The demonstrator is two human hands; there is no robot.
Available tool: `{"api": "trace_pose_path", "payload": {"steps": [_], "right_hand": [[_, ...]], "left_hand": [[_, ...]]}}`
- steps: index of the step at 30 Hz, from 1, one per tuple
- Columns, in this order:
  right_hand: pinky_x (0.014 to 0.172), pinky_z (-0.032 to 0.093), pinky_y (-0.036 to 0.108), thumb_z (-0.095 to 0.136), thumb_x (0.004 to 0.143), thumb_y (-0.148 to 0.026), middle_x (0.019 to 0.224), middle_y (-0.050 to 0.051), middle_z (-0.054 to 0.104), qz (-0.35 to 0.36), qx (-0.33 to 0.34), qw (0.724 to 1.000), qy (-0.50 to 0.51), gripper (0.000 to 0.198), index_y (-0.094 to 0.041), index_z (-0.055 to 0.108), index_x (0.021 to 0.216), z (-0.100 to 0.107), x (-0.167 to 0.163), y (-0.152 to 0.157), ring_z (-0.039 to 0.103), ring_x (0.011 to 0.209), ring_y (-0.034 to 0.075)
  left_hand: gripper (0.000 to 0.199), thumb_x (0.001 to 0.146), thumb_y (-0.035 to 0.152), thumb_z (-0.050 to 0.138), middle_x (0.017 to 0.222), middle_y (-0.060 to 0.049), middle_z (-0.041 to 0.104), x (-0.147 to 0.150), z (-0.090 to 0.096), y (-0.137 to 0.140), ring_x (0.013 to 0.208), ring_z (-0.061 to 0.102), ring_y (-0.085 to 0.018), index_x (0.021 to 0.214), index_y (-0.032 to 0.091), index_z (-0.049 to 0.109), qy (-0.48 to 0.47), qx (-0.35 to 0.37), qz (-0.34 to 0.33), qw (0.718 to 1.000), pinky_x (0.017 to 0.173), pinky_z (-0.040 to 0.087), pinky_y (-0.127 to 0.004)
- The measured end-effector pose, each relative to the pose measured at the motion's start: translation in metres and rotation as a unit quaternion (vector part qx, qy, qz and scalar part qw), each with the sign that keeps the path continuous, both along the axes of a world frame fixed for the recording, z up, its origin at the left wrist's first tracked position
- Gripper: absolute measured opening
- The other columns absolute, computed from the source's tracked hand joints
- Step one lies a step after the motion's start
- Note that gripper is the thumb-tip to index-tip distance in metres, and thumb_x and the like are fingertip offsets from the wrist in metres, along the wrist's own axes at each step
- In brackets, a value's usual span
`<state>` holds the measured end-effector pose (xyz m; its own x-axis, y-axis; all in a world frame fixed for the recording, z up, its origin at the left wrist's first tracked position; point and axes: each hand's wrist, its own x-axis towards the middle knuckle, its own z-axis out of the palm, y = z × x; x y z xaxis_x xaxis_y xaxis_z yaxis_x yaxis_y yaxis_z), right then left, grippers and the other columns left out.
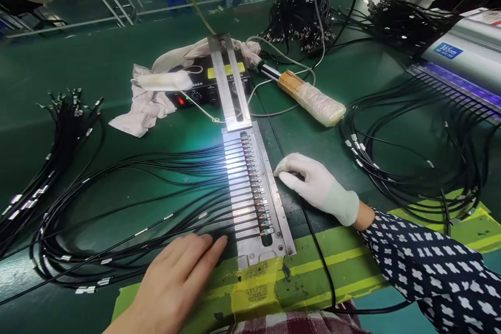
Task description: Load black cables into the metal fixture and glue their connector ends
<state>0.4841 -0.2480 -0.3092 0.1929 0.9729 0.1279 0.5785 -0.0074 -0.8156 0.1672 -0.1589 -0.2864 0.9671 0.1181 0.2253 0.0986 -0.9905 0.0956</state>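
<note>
A flat metal fixture [276, 198] lies in front of me. Along its slot sits a row of small cable connectors [256, 185], with thin black cables [183, 185] running off to the left in a loop. The fixture's slotted metal cover [220, 75] extends from the far end, resting over a black control box. My bare left hand [176, 276] lies over the nearest cables, fingers stretched out by the lower left edge. At the right edge, my right hand [317, 185], in a white glove, has thumb and fingertips pinched together; whatever is between them is hidden.
The black control box [203, 91] carries a white cloth [144, 99]. A wrapped-handle tool [313, 99] lies right of it. Cable bundles lie left [66, 130], at the back [299, 18] and right [364, 151], near a UV machine [469, 44]. Yellow-green tape [313, 276] covers the front edge.
</note>
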Motion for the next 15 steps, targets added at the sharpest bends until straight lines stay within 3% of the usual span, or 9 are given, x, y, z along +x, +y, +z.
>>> {"api": "trace_pose_path", "payload": {"steps": [9,15], "right_hand": [[0.088,0.046,0.028,0.054,0.095,-0.016,0.097,0.001,0.067,0.001,-0.002,1.000,0.000,0.015,-0.017,0.068,0.089,0.001,0.001,0.000,0.060,0.093,0.013],[0.088,0.046,0.028,0.054,0.095,-0.017,0.098,-0.001,0.067,0.000,0.000,1.000,0.002,0.015,-0.019,0.068,0.091,0.000,0.000,-0.001,0.060,0.094,0.013]], "left_hand": [[0.040,0.093,0.000,0.038,0.106,-0.010,0.053,0.009,0.004,0.003,0.095,0.048,-0.016,0.128,0.007,0.056,0.001,-0.039,-0.014,0.999,0.087,0.035,-0.029],[0.046,0.095,0.002,0.038,0.118,-0.012,0.051,0.003,-0.012,-0.007,0.110,0.047,-0.021,0.137,0.014,0.053,0.022,-0.081,0.000,0.996,0.094,0.033,-0.035]]}}
